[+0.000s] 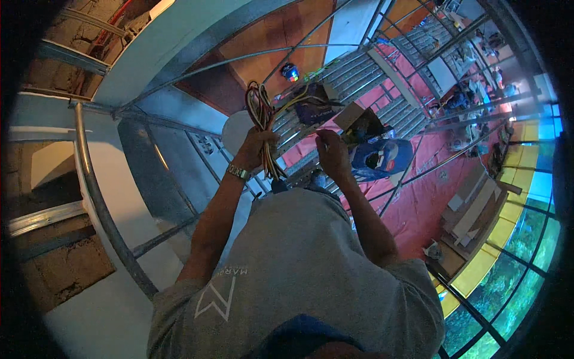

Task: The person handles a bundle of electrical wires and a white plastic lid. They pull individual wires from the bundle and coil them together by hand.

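Observation:
My left hand (257, 148), with a metal-banded watch on its wrist, is closed around a looped bundle of electrical wires (258, 102). The loops stand up above the fist, and the loose lengths hang below it in brown, pale and reddish strands. Yellow-green wire (297, 99) runs from beside the bundle toward a dark blue box (313, 112). My right hand (333, 154) is apart from the bundle, its fingers curled together. Whatever it may hold is too small to make out. Close beside it are an opened cardboard box (350, 115) and a blue bag (382, 158).
Metal scaffold tubes (89, 161) cross on several sides. Slatted metal planks (353, 78) lie beyond my hands. Far below is a pink-covered floor (418, 203) with stacked boards (475, 206). A small blue lit object (290, 72) sits near the brown panel (272, 39).

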`<action>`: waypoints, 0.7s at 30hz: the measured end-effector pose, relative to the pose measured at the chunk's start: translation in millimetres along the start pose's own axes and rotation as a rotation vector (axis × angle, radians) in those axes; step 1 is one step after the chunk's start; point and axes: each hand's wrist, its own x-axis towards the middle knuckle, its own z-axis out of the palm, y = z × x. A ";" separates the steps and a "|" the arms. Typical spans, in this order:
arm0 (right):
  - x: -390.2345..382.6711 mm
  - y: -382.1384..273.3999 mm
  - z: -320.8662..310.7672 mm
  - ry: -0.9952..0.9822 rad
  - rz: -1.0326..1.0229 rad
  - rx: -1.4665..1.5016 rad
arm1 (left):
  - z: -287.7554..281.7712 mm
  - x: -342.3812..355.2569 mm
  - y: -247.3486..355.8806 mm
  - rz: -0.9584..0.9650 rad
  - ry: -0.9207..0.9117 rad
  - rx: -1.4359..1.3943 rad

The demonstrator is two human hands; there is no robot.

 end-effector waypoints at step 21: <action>123.1 -37.0 9.6 -0.051 -0.473 0.089 | 30.9 -19.9 -18.9 -0.168 -0.177 0.293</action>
